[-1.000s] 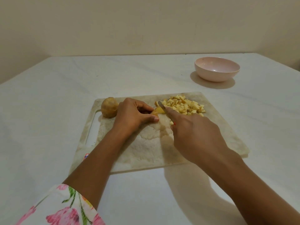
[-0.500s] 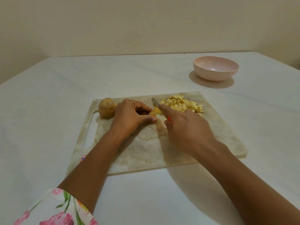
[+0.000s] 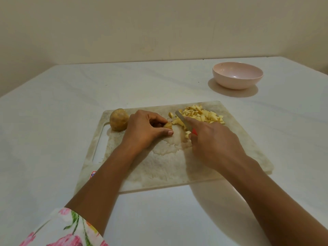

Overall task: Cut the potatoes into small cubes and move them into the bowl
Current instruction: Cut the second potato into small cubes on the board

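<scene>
On the worn cutting board (image 3: 236, 144), my left hand (image 3: 143, 130) pinches a small potato piece (image 3: 168, 125) between thumb and fingers. My right hand (image 3: 214, 144) grips a red-handled knife (image 3: 185, 123), its blade lying just right of that piece among fresh cubes. A pile of potato cubes (image 3: 202, 115) covers the board's far right part. One whole potato (image 3: 119, 119) sits at the board's far left corner, behind my left hand. The pink bowl (image 3: 237, 75) stands empty on the table, far right of the board.
The board lies on a white table (image 3: 53, 121) that meets a plain wall at the back. A slot handle (image 3: 99, 148) runs along the board's left edge. My floral sleeve (image 3: 62, 228) shows at the lower left.
The knife has cut through the potato piece and shifted slightly right, leaving new cubes beside the blade. My left hand holds a smaller remnant. The view has drifted a little.
</scene>
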